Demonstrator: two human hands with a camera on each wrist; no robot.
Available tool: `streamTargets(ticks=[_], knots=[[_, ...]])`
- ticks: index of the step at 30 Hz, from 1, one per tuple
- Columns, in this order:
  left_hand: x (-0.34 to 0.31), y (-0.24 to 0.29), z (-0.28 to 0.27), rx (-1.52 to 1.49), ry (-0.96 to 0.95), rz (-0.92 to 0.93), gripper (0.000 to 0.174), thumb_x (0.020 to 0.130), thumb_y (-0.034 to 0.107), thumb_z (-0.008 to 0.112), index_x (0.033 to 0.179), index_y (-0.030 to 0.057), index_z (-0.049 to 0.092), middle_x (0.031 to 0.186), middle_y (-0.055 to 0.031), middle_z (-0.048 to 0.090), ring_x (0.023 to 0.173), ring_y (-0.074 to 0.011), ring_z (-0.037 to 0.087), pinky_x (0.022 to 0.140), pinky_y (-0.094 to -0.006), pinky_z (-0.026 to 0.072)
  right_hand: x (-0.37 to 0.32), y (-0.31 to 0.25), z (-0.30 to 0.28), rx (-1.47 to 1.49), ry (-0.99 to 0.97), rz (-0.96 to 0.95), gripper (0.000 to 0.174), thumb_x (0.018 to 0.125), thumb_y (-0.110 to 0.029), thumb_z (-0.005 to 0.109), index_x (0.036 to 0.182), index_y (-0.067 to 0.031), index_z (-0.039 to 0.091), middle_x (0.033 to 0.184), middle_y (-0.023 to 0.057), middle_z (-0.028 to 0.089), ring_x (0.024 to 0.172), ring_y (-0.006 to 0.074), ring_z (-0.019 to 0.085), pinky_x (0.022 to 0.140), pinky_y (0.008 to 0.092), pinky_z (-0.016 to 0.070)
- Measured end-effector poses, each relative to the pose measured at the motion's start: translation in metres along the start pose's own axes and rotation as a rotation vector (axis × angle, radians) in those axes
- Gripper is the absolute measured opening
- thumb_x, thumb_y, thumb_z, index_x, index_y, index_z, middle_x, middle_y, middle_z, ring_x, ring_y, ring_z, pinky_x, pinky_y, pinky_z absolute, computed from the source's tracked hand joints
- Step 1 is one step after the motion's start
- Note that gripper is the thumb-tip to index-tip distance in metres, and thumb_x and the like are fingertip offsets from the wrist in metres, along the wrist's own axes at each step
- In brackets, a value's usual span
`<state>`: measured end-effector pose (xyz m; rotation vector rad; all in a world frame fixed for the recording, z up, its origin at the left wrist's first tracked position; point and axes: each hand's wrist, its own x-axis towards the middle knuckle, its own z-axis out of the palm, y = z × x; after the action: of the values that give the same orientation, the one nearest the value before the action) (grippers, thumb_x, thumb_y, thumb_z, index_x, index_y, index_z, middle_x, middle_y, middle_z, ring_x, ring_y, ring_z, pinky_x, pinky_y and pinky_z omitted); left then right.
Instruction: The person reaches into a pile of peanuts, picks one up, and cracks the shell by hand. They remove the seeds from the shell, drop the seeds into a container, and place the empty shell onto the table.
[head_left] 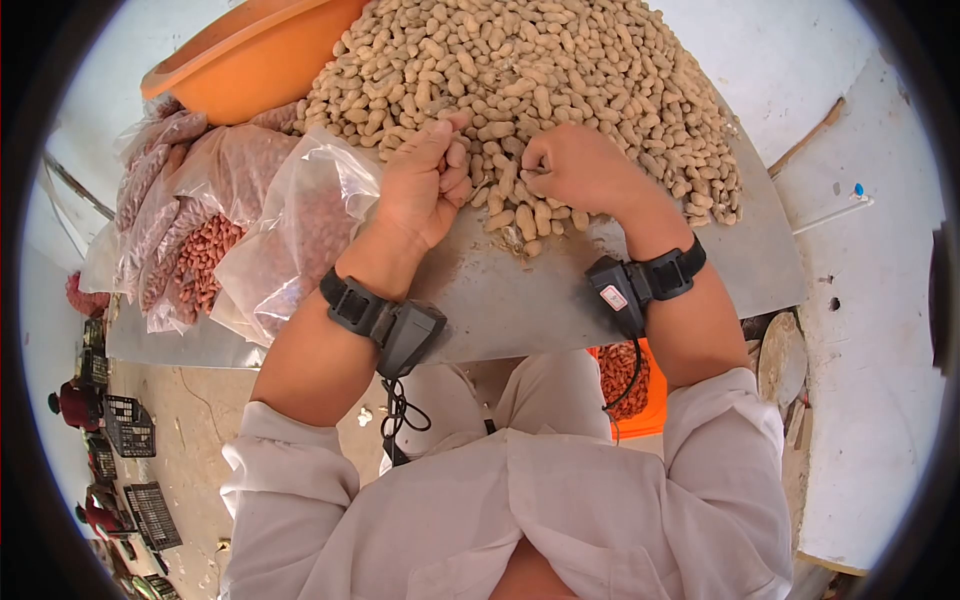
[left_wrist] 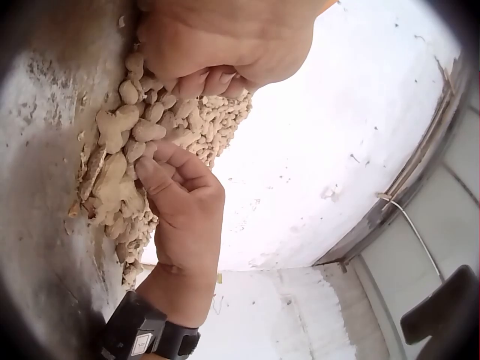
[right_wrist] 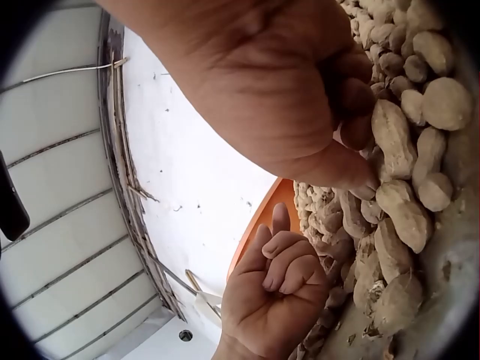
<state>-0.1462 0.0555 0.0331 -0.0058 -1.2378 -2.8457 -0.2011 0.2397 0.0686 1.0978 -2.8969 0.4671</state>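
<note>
A big grey table (head_left: 520,310) stretches in front of a person in a pale shirt (head_left: 590,490). A huge pile of peanuts (head_left: 570,75), all in tan shells, sits on the table and spreads to just past both hands. An orange tub (head_left: 240,85) leans at the left of the pile. Clear plastic bags (head_left: 245,155) full of red nuts (head_left: 208,258) lie below the tub, on the table's left side. Lower down, past the table's near edge, an orange bin (head_left: 656,385) has more red nuts in it.

The left hand (head_left: 425,180) is by the pile's near edge, palm up, with most fingers curled into the palm. The right hand (head_left: 585,170) bends over the same edge. Its thumb and fingers curl in and touch the small peanuts there, but I can't tell if it grips one. A black band (head_left: 672,273) goes around the right wrist.
</note>
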Motion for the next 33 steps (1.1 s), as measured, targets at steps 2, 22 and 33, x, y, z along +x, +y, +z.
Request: streamTargets(ticks=[2,22,33], knots=[[-0.001,0.001,0.001,0.011,0.000,-0.001,0.021,0.094,0.016,0.047,0.110,0.0037,0.052,0.068,0.0007,0.046,0.050,-0.0062,0.033,0.044,-0.0179,0.0277,0.000,0.002,0.003,0.019,0.017,-0.005,0.016,0.071,-0.012,0.062,0.084,-0.0048,0.066,0.082,0.0120,0.065,0.079,0.0297,0.062,0.070,0.0380,0.0487],[-0.007,-0.017,0.005,0.728,-0.102,0.222,0.022,0.087,0.012,0.061,0.105,-0.0002,0.064,0.079,0.0021,0.060,0.069,-0.0032,0.049,0.060,-0.0179,0.0405,0.003,-0.010,0.014,1.218,0.201,-0.081,0.016,0.085,-0.015,0.064,0.094,-0.0018,0.061,0.075,-0.0016,0.058,0.058,0.0033,0.045,0.049,0.0178,0.0341],[-0.008,-0.017,0.005,0.829,-0.041,0.300,0.020,0.086,0.012,0.063,0.101,-0.0013,0.063,0.071,0.0038,0.057,0.061,-0.0016,0.045,0.053,-0.0171,0.0379,0.005,-0.019,0.031,1.129,0.339,-0.098,0.018,0.083,-0.014,0.061,0.088,0.0032,0.063,0.073,0.0022,0.060,0.063,0.0072,0.053,0.056,0.0217,0.0441]])
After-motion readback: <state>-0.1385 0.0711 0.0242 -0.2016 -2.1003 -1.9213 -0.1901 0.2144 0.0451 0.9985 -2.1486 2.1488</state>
